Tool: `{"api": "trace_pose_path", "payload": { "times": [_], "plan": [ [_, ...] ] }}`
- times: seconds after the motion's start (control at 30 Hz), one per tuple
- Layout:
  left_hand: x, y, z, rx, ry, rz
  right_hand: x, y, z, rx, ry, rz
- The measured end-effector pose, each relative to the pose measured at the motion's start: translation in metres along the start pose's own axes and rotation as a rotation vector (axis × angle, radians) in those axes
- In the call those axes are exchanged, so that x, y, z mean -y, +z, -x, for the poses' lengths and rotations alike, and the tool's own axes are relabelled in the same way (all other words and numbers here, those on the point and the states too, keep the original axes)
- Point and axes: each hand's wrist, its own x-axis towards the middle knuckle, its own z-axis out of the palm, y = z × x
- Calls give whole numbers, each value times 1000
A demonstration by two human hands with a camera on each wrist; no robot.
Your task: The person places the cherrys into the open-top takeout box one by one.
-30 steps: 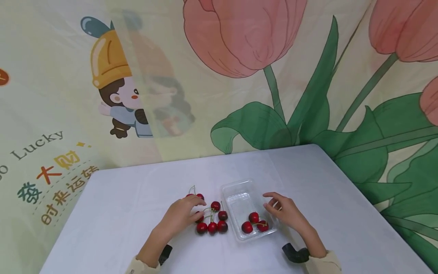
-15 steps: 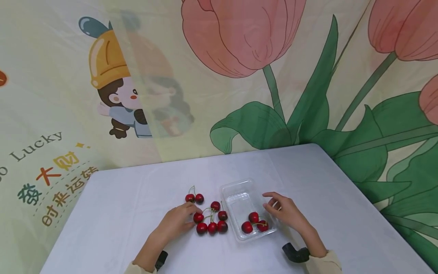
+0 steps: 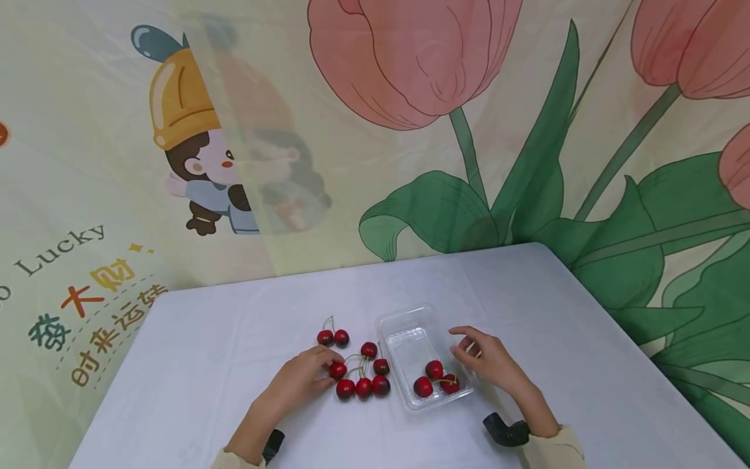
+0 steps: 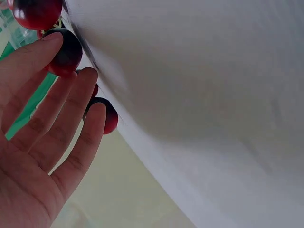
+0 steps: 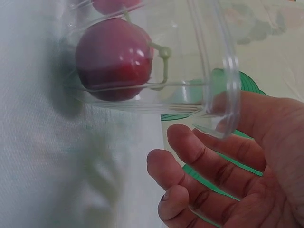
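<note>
Thumb and fingers of my left hand (image 3: 301,380) pinch a dark red cherry (image 3: 337,370) at the left side of a loose cluster. In the left wrist view the thumb lies on this cherry (image 4: 69,54), with the other fingers spread below. Several more cherries (image 3: 364,389) with green stems lie close by to the right. My right hand (image 3: 492,359) is by the right side of a clear plastic box (image 3: 404,339), fingers loosely bent, thumb at the rim in the right wrist view. Inside the box, at its near end, are 3 cherries (image 3: 423,387).
Behind the cluster, a stem-joined pair of cherries (image 3: 333,338) lies on the white-covered table (image 3: 234,339). A printed cloth backdrop (image 3: 328,215) with tulips rises along the table's far edge. Black bands (image 3: 505,431) are on both wrists.
My left hand has drawn back to the left, uncovering the rear pair, and now pinches the cluster's left cherry, which has shifted slightly left. My right hand and the box have stayed put.
</note>
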Motion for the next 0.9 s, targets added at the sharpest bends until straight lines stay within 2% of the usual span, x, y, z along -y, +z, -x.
{"api": "trace_pose_path", "payload": {
  "times": [0.23,0.37,0.63,0.9],
  "plan": [
    [1,-6,5,-9,-19,-10,1,1,0,-2,0,4],
    [2,-9,9,-43,-15,-14,2,1,0,-1,10,1],
    [6,-14,15,-129,43,-29,3,1,0,0,16,-6],
    [0,-18,20,-172,38,-30,2,1,0,5,6,-7]
  ]
}}
